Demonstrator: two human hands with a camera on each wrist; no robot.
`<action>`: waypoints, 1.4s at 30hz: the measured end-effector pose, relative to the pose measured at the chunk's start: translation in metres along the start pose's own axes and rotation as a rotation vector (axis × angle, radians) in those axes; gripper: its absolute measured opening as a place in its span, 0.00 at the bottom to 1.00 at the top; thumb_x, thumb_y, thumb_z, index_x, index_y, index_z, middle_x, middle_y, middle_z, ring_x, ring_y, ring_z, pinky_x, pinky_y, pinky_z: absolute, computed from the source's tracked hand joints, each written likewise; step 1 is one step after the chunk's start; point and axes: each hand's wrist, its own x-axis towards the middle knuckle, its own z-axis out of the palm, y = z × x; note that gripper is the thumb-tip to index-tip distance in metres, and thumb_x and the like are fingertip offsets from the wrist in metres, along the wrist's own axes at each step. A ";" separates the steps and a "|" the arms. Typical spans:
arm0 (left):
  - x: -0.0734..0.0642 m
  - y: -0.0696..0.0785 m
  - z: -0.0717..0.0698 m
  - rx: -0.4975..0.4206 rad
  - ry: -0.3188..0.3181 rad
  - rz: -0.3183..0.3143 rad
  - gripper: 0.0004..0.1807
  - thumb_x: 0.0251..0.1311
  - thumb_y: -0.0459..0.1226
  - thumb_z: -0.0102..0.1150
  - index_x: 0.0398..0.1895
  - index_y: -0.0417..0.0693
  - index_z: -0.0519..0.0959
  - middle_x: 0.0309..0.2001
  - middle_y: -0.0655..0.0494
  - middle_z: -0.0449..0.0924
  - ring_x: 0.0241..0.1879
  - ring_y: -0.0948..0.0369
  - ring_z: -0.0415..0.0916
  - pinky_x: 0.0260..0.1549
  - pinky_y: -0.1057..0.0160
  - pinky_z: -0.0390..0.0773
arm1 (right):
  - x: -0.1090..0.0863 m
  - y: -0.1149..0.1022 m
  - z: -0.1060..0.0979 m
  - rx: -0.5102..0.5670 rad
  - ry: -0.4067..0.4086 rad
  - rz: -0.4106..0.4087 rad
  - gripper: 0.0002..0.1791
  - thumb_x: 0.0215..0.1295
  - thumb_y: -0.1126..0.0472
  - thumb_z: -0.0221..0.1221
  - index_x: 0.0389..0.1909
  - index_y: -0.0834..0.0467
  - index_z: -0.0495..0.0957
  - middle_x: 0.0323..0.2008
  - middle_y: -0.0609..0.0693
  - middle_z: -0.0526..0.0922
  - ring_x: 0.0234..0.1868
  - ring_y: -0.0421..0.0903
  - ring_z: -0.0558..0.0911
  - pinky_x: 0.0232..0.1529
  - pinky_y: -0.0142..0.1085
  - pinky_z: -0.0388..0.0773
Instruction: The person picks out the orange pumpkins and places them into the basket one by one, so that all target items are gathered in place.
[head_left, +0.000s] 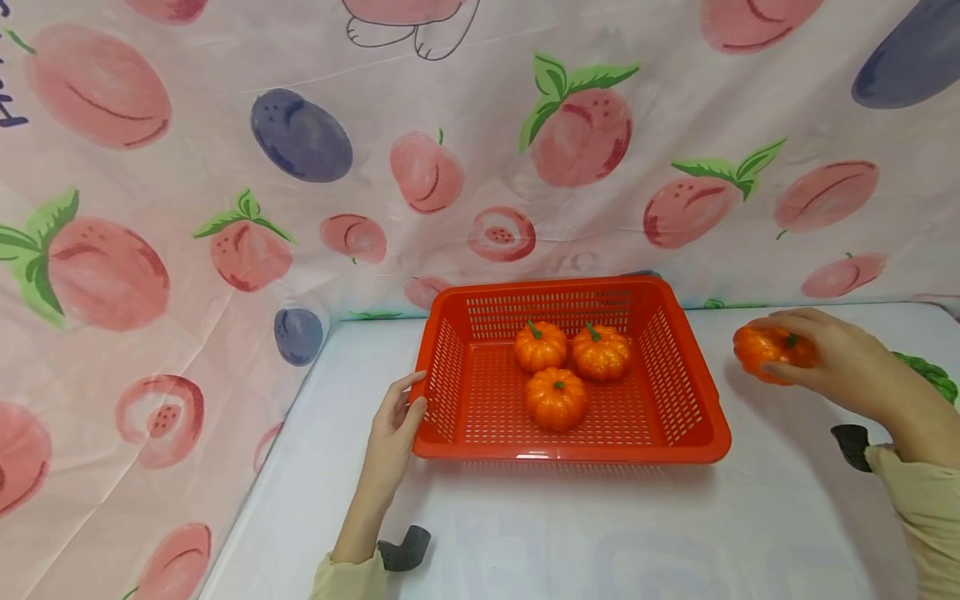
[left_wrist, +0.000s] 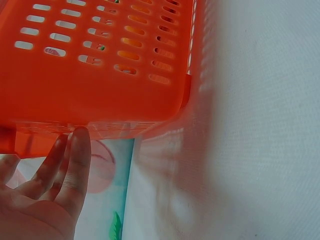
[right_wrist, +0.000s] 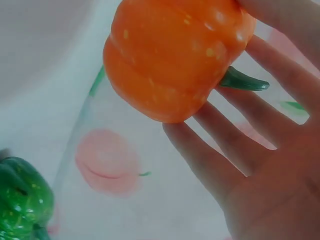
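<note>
An orange toy pumpkin [head_left: 765,350] with a dark green stem is in my right hand [head_left: 847,362], to the right of the basket. The right wrist view shows this pumpkin [right_wrist: 170,60] held between thumb and spread fingers [right_wrist: 210,145]. My left hand [head_left: 393,421] touches the left side of a red plastic basket [head_left: 555,452]. In the left wrist view its fairly straight fingers [left_wrist: 75,165] rest against the basket's outer wall [left_wrist: 90,95]. Inside the basket sit three orange pumpkins, one in front [head_left: 557,400], one back left [head_left: 540,347] and one back right [head_left: 602,353].
A green pumpkin-like vegetable [right_wrist: 22,195] lies at the right, partly behind my right forearm in the head view. The basket stands on a white table cover [head_left: 570,533]. A fruit-printed cloth [head_left: 450,100] hangs behind and along the left.
</note>
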 end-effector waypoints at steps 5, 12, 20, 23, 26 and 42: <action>0.000 0.000 0.000 0.001 -0.002 0.007 0.22 0.74 0.40 0.50 0.69 0.52 0.68 0.58 0.41 0.75 0.56 0.49 0.75 0.48 0.68 0.80 | -0.001 -0.012 -0.004 -0.005 0.021 -0.014 0.31 0.54 0.59 0.73 0.59 0.61 0.76 0.58 0.69 0.71 0.52 0.66 0.72 0.48 0.67 0.73; 0.000 0.000 0.000 0.001 -0.002 0.007 0.22 0.74 0.40 0.50 0.69 0.52 0.68 0.58 0.41 0.74 0.56 0.49 0.75 0.49 0.68 0.80 | -0.005 -0.027 -0.007 -0.002 0.068 -0.056 0.32 0.51 0.60 0.75 0.59 0.59 0.76 0.58 0.67 0.72 0.52 0.64 0.73 0.47 0.65 0.74; -0.001 0.001 0.000 -0.004 0.000 -0.003 0.21 0.74 0.39 0.50 0.69 0.52 0.68 0.58 0.41 0.74 0.55 0.49 0.75 0.48 0.65 0.81 | -0.009 -0.040 -0.009 -0.022 0.122 -0.132 0.33 0.48 0.58 0.77 0.57 0.58 0.78 0.57 0.65 0.74 0.50 0.62 0.75 0.44 0.63 0.76; -0.001 0.001 0.000 -0.003 0.002 -0.007 0.21 0.74 0.39 0.50 0.69 0.52 0.68 0.58 0.41 0.74 0.55 0.49 0.75 0.49 0.64 0.81 | -0.010 -0.045 -0.010 -0.022 0.137 -0.151 0.32 0.48 0.58 0.76 0.56 0.58 0.78 0.57 0.65 0.75 0.49 0.61 0.75 0.43 0.61 0.76; -0.001 0.001 0.001 -0.001 0.002 -0.010 0.21 0.74 0.39 0.50 0.69 0.52 0.68 0.58 0.41 0.74 0.55 0.49 0.75 0.49 0.63 0.82 | -0.012 -0.050 -0.012 -0.010 0.144 -0.149 0.33 0.47 0.59 0.77 0.57 0.57 0.78 0.58 0.63 0.75 0.50 0.59 0.75 0.44 0.61 0.76; -0.001 0.002 0.000 -0.003 -0.006 -0.007 0.22 0.74 0.40 0.50 0.69 0.52 0.68 0.58 0.42 0.74 0.55 0.49 0.76 0.50 0.62 0.82 | -0.015 -0.065 -0.016 -0.028 0.170 -0.167 0.36 0.46 0.59 0.77 0.59 0.58 0.77 0.60 0.63 0.74 0.55 0.62 0.73 0.47 0.64 0.75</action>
